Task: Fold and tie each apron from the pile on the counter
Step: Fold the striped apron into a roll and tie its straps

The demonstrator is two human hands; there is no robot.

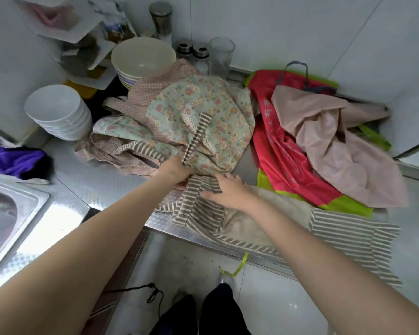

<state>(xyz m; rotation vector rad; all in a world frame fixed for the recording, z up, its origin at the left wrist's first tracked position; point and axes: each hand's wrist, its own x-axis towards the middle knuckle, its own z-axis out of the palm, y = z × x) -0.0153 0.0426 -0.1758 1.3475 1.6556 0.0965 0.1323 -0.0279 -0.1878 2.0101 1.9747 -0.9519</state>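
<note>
A brown-and-white striped apron (344,240) lies spread along the counter's front edge, part of it hanging over. My left hand (177,171) grips its striped strap (197,136), which runs up across a floral apron (203,112). My right hand (228,189) presses flat on the striped apron's bunched top. A pink dotted apron (153,85) lies under the floral one. To the right sit a red-and-green apron (283,165) and a dusty pink apron (336,146), crumpled together.
Stacked white bowls (56,112) and a larger bowl stack (143,56) stand at the back left, with jars and a glass (220,54) by the wall. A sink (7,213) is at the left, a purple cloth (15,160) beside it. Below is the floor.
</note>
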